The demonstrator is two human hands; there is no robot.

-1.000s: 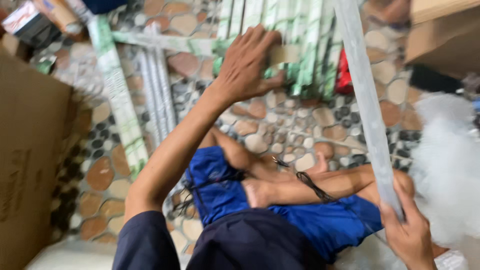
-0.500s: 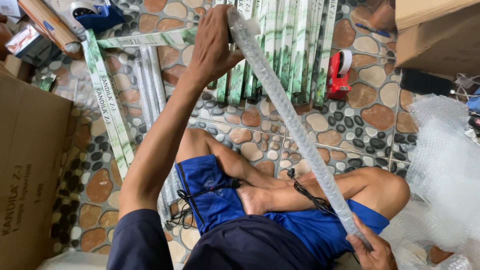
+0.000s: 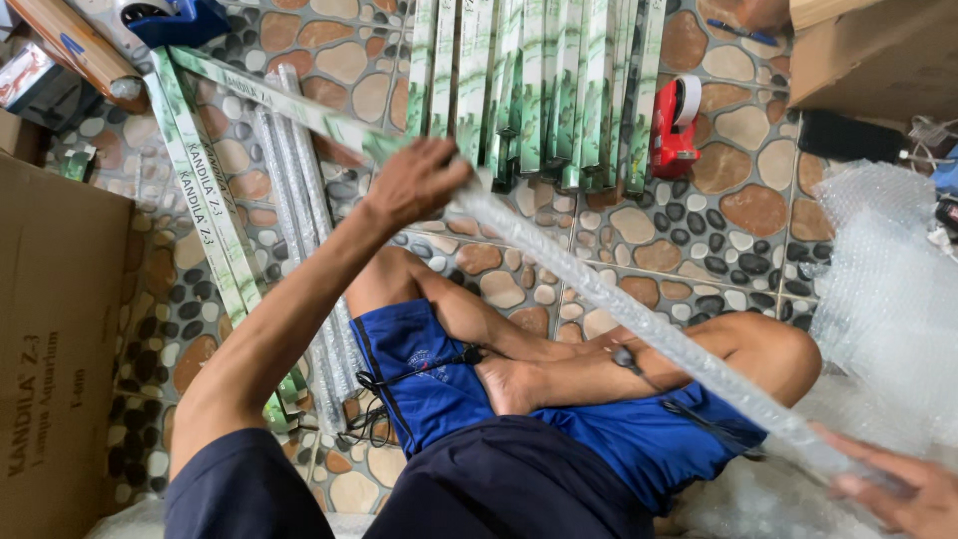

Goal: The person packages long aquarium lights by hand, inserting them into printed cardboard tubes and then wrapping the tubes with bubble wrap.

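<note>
I sit cross-legged on a pebble-patterned floor. My left hand (image 3: 414,182) grips the far end of a long tube wrapped in bubble wrap (image 3: 639,324), which runs diagonally across my knees. My right hand (image 3: 903,489), at the bottom right corner, holds the near end of the same tube. Just beyond my left hand a row of several long green-and-white boxes (image 3: 539,85) lies on the floor. One more such box (image 3: 289,105) lies slanted, close to my left hand.
A red tape dispenser (image 3: 674,125) stands right of the box row. Loose bubble wrap (image 3: 893,299) piles at the right. A brown carton (image 3: 55,329) is at the left, another carton (image 3: 868,55) at the top right. More long boxes (image 3: 205,220) and wrapped tubes (image 3: 294,200) lie at left.
The wrapped tube swung from upright at the right to a diagonal across my lap. My left hand went from the floor boxes onto the tube's far end and drew nearer.
</note>
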